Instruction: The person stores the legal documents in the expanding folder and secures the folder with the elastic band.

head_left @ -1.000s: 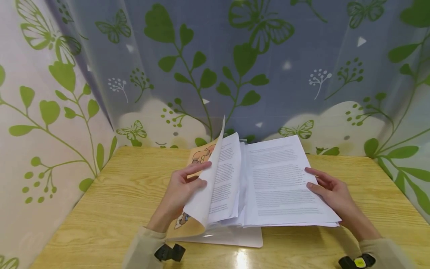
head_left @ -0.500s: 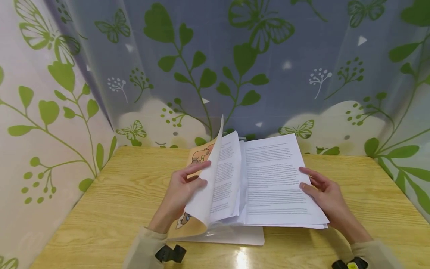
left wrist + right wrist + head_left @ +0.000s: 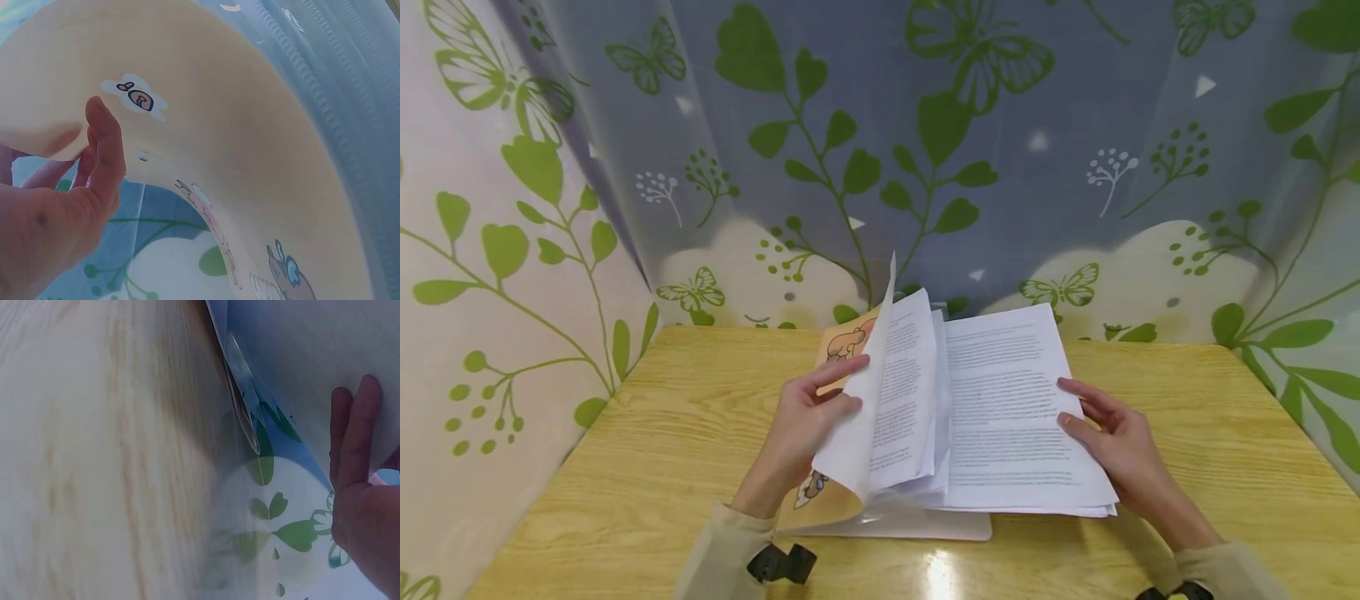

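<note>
My left hand pinches the curled front cover of a folder, orange with cartoon animals outside and white inside. In the left wrist view the cover bends in a wide arc away from the fingers. Printed sheets stand tilted just inside it. On the right, my right hand grips a stack of printed papers by its right edge, thumb on top. The right wrist view shows this hand with fingers along the paper's underside. The folder's white back cover lies on the table beneath.
The wooden table carries the folder near its middle. A patterned curtain with green leaves and butterflies hangs behind and at both sides. Black straps sit on the wrists over light sleeves.
My right hand has moved left, carrying the paper stack's right edge closer to the folder. The left hand and the curled cover stay almost where they were.
</note>
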Available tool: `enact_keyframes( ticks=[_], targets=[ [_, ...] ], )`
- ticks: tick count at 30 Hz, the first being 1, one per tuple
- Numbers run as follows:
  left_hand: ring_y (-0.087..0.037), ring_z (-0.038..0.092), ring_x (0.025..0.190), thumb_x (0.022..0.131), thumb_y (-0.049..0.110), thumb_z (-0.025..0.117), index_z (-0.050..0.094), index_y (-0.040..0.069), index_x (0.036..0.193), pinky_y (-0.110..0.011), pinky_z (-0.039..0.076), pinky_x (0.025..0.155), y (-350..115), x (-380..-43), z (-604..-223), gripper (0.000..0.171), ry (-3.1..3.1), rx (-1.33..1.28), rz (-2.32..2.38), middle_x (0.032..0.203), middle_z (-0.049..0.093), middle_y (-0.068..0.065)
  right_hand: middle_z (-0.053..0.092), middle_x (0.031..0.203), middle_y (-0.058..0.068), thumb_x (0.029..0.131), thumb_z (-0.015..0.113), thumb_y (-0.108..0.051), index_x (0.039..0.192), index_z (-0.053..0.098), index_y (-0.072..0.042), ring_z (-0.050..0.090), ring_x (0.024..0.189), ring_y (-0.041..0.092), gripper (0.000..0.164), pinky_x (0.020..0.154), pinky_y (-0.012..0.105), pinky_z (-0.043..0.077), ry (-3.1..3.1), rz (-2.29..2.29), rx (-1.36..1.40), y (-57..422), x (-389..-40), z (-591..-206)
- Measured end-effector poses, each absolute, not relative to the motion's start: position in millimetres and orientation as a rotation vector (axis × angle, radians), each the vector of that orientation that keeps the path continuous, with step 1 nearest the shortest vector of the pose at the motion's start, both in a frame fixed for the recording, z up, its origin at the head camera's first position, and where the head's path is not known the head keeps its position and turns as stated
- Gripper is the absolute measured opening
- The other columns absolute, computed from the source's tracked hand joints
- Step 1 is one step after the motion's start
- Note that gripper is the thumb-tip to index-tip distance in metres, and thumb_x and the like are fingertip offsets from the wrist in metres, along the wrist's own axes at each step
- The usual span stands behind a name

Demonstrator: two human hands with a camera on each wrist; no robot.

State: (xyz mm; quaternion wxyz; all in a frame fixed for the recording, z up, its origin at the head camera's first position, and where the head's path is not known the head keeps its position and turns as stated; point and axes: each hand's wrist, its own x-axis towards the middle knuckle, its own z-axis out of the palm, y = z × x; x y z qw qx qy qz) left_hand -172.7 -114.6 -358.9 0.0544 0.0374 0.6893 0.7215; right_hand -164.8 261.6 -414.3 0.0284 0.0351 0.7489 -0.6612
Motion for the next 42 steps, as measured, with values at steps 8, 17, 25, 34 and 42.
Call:
enact_keyframes(
  ticks=[8, 17, 25, 34, 42],
  targets=[
    [-0.019, 0.071, 0.088, 0.091, -0.004, 0.058, 0.065, 0.013, 0.139, -0.033, 0.062, 0.065, -115.4, -172.8, -359.1, 0.051, 2.091, 0.116, 2.172, 0.151, 0.05, -0.003, 0.065, 0.115, -0.024, 0.098, 0.07, -0.025, 0.154, 0.047, -0.017, 0.073, 0.088, 0.008, 0.061, 0.07, 0.029, 0.063, 2.325, -2.033, 0.081, 255.5, -165.8, -413.3],
    [-0.02, 0.071, 0.089, 0.09, -0.004, 0.058, 0.066, 0.014, 0.139, -0.034, 0.062, 0.065, -115.9, -172.8, -359.5, 0.052, 2.092, 0.105, 2.166, 0.151, 0.051, -0.003, 0.064, 0.119, -0.021, 0.099, 0.067, -0.024, 0.155, 0.045, -0.015, 0.073, 0.091, 0.009, 0.061, 0.073, 0.03, 0.063, 2.318, -2.035, 0.0, 246.3, -168.8, -413.1],
    [-0.02, 0.072, 0.089, 0.091, -0.004, 0.059, 0.065, 0.013, 0.139, -0.035, 0.063, 0.065, -116.5, -173.6, -359.5, 0.051, 2.082, 0.121, 2.169, 0.154, 0.048, -0.002, 0.064, 0.119, -0.015, 0.1, 0.066, -0.022, 0.155, 0.044, -0.015, 0.073, 0.093, 0.01, 0.06, 0.075, 0.032, 0.064, 2.326, -2.025, -0.028, 237.7, -171.8, -413.2],
    [-0.02, 0.072, 0.086, 0.091, -0.003, 0.059, 0.066, 0.014, 0.138, -0.034, 0.062, 0.064, -117.1, -173.8, -358.5, 0.051, 2.077, 0.107, 2.165, 0.151, 0.052, -0.004, 0.067, 0.119, -0.018, 0.099, 0.067, -0.017, 0.157, 0.04, -0.014, 0.075, 0.094, 0.01, 0.064, 0.073, 0.031, 0.064, 2.219, -2.125, -0.079, 232.6, -175.4, -414.6],
    [-0.019, 0.071, 0.086, 0.091, -0.003, 0.059, 0.065, 0.014, 0.139, -0.034, 0.062, 0.064, -118.2, -172.8, -358.0, 0.052, 2.091, 0.104, 2.155, 0.158, 0.045, 0.0, 0.071, 0.115, -0.015, 0.1, 0.065, -0.013, 0.161, 0.031, -0.018, 0.076, 0.09, 0.014, 0.07, 0.071, 0.033, 0.064, 2.138, -2.173, -0.076, 227.7, -178.0, -415.1]
  ],
)
